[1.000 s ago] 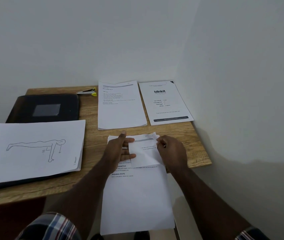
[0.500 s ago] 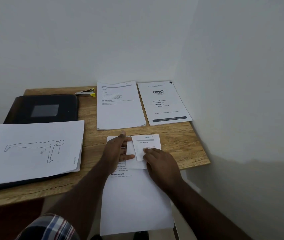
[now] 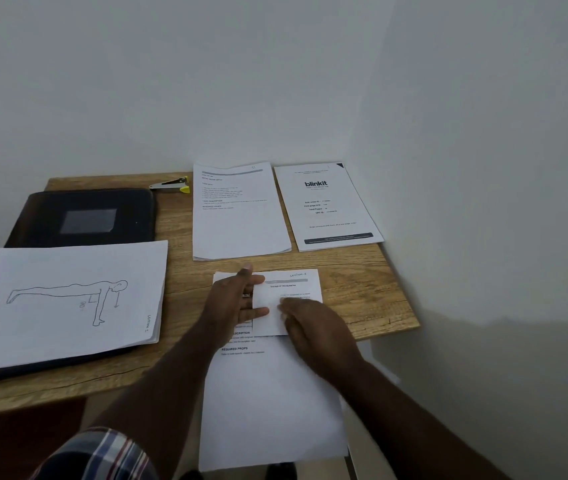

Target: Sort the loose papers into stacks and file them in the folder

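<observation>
**Folded slip pressed flat**

Since the frame before, my right hand [image 3: 313, 320] had slid onto the small white folded sheet [image 3: 287, 299], fingers straight, flattening it. My left hand [image 3: 232, 299], also open, pinned the long white page [image 3: 268, 403] overhanging the wooden table [image 3: 362, 289]. Sorting unfinished; the black zip folder [image 3: 81, 218] lay shut, far left. Bare white walls met in a corner.
</observation>
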